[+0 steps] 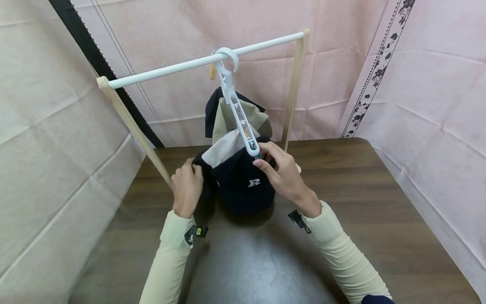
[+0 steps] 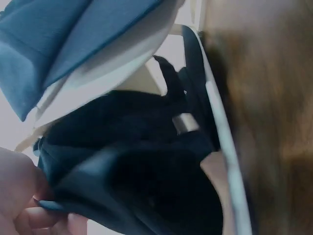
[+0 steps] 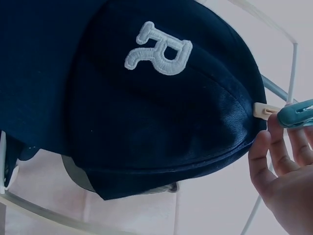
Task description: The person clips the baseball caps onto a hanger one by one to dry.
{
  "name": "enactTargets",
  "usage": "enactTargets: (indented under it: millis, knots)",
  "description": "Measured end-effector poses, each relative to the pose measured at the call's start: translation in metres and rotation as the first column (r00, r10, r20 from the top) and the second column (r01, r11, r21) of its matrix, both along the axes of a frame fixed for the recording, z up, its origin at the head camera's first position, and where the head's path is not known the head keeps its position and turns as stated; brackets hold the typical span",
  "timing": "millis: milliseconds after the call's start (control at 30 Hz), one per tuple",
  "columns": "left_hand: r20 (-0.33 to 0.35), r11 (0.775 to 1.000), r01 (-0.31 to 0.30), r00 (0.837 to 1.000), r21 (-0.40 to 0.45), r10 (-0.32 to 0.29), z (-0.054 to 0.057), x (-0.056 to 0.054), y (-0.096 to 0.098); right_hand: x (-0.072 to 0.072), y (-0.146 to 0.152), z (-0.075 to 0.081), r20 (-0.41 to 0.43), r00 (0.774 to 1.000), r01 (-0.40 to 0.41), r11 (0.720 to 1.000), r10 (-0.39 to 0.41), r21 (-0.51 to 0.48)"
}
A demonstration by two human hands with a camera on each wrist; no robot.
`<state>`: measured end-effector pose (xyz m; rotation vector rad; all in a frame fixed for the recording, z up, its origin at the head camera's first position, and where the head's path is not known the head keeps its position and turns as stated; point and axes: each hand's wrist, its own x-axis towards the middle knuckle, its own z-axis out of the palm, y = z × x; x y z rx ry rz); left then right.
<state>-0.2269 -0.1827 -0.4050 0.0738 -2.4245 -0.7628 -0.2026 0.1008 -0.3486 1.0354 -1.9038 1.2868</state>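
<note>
Several caps hang from a white clip hanger (image 1: 237,112). In front is a navy cap (image 1: 243,181) with a white letter R, large in the right wrist view. Behind it a white-panelled cap (image 1: 222,148) shows, then a beige cap (image 1: 224,120). My left hand (image 1: 186,183) pinches the edge of a dark cap (image 2: 132,171) on the left side. At the hanger's near end, my right hand (image 1: 282,169) has its thumb and fingers at a teal clip (image 3: 296,115), by the front cap's crown. A cream clip (image 3: 265,110) sits beyond it.
The hanger hooks over a white rod (image 1: 163,74) between wooden posts; the left post (image 1: 133,128) stands close to my left hand, the right post (image 1: 296,84) behind my right. Beneath is a brown wooden table (image 1: 364,202). Pale cloth (image 1: 341,25) hangs around it.
</note>
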Motion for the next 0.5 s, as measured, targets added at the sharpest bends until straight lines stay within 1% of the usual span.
enactTargets:
  millis: [67, 167, 233, 300, 333, 367, 400, 467, 500]
  knots:
    - [-0.003, 1.000, 0.021, 1.000, 0.002, -0.021, 0.005, 0.009, 0.000, 0.000, 0.001, 0.001, 0.002, 1.000, 0.001, 1.000, -0.001, -0.005]
    - [0.028, 0.999, 0.044, 0.999, 0.030, -0.045, 0.011, 0.022, -0.002, 0.000, 0.002, 0.002, 0.005, 1.000, 0.003, 1.000, -0.003, -0.015]
    - [0.071, 0.996, 0.061, 0.995, 0.059, -0.065, 0.014, 0.031, -0.003, 0.000, 0.003, 0.003, 0.009, 1.000, 0.002, 1.000, -0.002, -0.020]
    - [0.135, 0.991, 0.092, 0.985, 0.102, -0.105, 0.016, 0.039, -0.005, 0.000, 0.004, 0.003, 0.011, 1.000, 0.001, 1.000, -0.001, -0.023]
    - [0.173, 0.985, 0.115, 0.975, 0.129, -0.137, 0.017, 0.044, -0.005, 0.000, 0.004, 0.003, 0.011, 1.000, 0.003, 1.000, -0.003, -0.023]
    - [0.216, 0.978, 0.139, 0.961, 0.154, -0.171, 0.018, 0.048, -0.006, 0.000, 0.004, 0.003, 0.010, 1.000, 0.003, 1.000, -0.003, -0.024]
    - [0.260, 0.969, 0.163, 0.943, 0.183, -0.208, 0.018, 0.052, -0.006, 0.000, 0.005, 0.003, 0.010, 1.000, 0.005, 1.000, -0.005, -0.027]
    - [0.340, 0.943, 0.208, 0.894, 0.259, -0.290, 0.019, 0.060, -0.004, -0.001, 0.006, 0.004, 0.007, 1.000, 0.009, 0.999, -0.009, -0.031]
    - [0.371, 0.923, 0.227, 0.865, 0.309, -0.337, 0.018, 0.063, -0.002, -0.001, 0.006, 0.003, 0.008, 1.000, 0.007, 0.999, -0.006, -0.036]
